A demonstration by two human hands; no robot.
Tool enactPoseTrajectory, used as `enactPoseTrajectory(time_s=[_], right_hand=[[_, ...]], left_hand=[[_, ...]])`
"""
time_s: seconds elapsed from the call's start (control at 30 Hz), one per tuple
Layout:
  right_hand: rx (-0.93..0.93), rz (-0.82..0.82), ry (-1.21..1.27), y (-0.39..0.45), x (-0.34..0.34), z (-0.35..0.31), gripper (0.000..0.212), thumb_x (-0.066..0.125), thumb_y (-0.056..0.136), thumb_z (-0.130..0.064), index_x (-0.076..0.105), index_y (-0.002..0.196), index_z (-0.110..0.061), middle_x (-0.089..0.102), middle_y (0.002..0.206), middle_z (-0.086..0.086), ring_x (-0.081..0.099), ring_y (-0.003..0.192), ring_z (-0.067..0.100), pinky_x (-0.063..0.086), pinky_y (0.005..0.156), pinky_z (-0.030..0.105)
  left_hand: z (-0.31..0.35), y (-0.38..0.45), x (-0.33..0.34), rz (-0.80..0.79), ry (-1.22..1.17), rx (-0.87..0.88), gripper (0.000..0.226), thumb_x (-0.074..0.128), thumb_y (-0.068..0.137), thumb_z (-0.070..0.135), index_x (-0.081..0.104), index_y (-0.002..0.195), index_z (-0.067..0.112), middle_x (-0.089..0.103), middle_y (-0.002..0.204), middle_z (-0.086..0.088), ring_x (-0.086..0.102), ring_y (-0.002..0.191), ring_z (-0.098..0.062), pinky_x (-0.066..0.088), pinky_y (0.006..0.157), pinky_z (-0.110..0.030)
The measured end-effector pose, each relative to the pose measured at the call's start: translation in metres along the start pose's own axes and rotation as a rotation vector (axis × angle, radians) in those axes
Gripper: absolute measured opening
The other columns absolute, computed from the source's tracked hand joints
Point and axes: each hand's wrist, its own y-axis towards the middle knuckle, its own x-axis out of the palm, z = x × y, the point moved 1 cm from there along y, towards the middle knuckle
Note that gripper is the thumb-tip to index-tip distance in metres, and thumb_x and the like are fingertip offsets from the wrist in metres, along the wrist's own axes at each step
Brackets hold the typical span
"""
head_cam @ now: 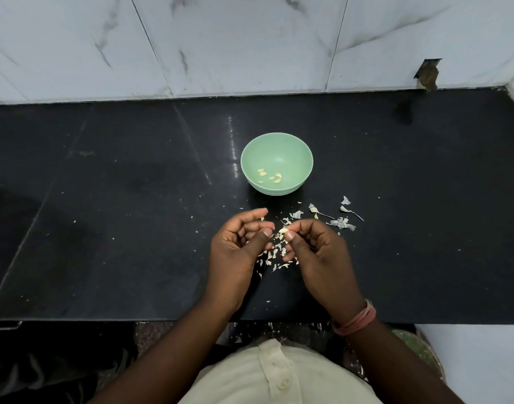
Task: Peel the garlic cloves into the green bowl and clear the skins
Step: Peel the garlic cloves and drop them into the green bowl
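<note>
A green bowl stands on the black counter and holds several peeled garlic cloves. In front of it, my right hand pinches a small pale garlic clove between thumb and fingers. My left hand is close beside it, fingers curled, thumb tip near the clove without clearly gripping it. Bits of garlic skin lie scattered on the counter under and between my hands.
Larger skins and stem pieces lie to the right of the bowl. The black counter runs wide to both sides, with a marble-tiled wall behind it. The counter's front edge is just below my wrists; skin flecks lie on the floor.
</note>
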Motion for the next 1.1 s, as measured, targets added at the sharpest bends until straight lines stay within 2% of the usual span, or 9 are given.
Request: enactPoseTrajectory(time_s=[0.1, 0.2, 0.37, 0.5, 0.63, 0.9, 1.1], right_hand=[[-0.002, -0.017, -0.003, 0.001, 0.000, -0.001, 0.006, 0.064, 0.096, -0.002, 0.067, 0.097, -0.007, 0.072, 0.083, 0.005, 0.069, 0.063, 0.021, 0.055, 0.064, 0.023], [-0.002, -0.039, -0.009, 0.001, 0.000, -0.001, 0.006, 0.065, 0.096, -0.001, 0.068, 0.097, -0.005, 0.073, 0.084, 0.002, 0.068, 0.061, 0.017, 0.055, 0.063, 0.023], [-0.017, -0.035, -0.024, 0.001, 0.001, -0.001, 0.006, 0.067, 0.094, -0.001, 0.069, 0.095, -0.007, 0.073, 0.081, -0.001, 0.067, 0.059, 0.013, 0.054, 0.063, 0.022], [-0.022, -0.027, -0.045, 0.000, 0.004, 0.000, 0.007, 0.067, 0.093, 0.000, 0.069, 0.093, -0.007, 0.073, 0.081, 0.001, 0.068, 0.060, 0.014, 0.053, 0.062, 0.019], [0.003, -0.035, 0.002, -0.001, 0.003, 0.002, 0.006, 0.065, 0.094, 0.004, 0.068, 0.093, -0.001, 0.073, 0.083, 0.010, 0.070, 0.063, 0.018, 0.054, 0.061, 0.019], [0.096, -0.057, 0.030, 0.001, -0.002, 0.007, 0.009, 0.062, 0.095, 0.005, 0.069, 0.092, 0.000, 0.070, 0.074, 0.007, 0.069, 0.062, 0.021, 0.057, 0.061, 0.025], [0.134, -0.061, 0.094, 0.001, -0.002, 0.006, 0.007, 0.062, 0.096, 0.003, 0.069, 0.094, 0.001, 0.070, 0.079, 0.011, 0.067, 0.066, 0.018, 0.062, 0.066, 0.036]], left_hand=[[0.003, -0.003, 0.000, -0.038, 0.126, 0.079, 0.032, 0.070, 0.090, -0.001, 0.070, 0.117, 0.015, 0.076, 0.097, -0.007, 0.068, 0.090, -0.018, 0.056, 0.088, -0.034], [0.005, -0.004, 0.002, -0.060, 0.189, 0.108, 0.034, 0.072, 0.088, 0.000, 0.069, 0.118, 0.016, 0.076, 0.095, -0.006, 0.069, 0.089, -0.018, 0.056, 0.089, -0.036], [0.008, -0.005, 0.003, -0.066, 0.235, 0.143, 0.036, 0.070, 0.088, -0.004, 0.069, 0.118, 0.015, 0.075, 0.089, -0.003, 0.067, 0.082, -0.013, 0.053, 0.080, -0.023], [0.010, -0.005, 0.003, -0.058, 0.336, 0.183, 0.039, 0.071, 0.084, -0.004, 0.069, 0.117, 0.018, 0.072, 0.084, 0.001, 0.066, 0.077, -0.011, 0.053, 0.077, -0.021], [0.013, -0.005, 0.004, -0.070, 0.379, 0.159, 0.041, 0.073, 0.082, -0.001, 0.068, 0.115, 0.021, 0.073, 0.082, -0.001, 0.069, 0.078, -0.020, 0.055, 0.075, -0.025], [0.015, -0.002, 0.005, -0.113, 0.491, 0.124, 0.041, 0.076, 0.079, 0.003, 0.064, 0.113, 0.022, 0.074, 0.079, 0.002, 0.069, 0.071, -0.012, 0.053, 0.069, -0.021], [0.011, -0.001, 0.003, -0.100, 0.381, 0.028, 0.040, 0.075, 0.082, 0.004, 0.058, 0.114, 0.021, 0.074, 0.084, -0.004, 0.070, 0.076, -0.014, 0.054, 0.071, -0.023]])
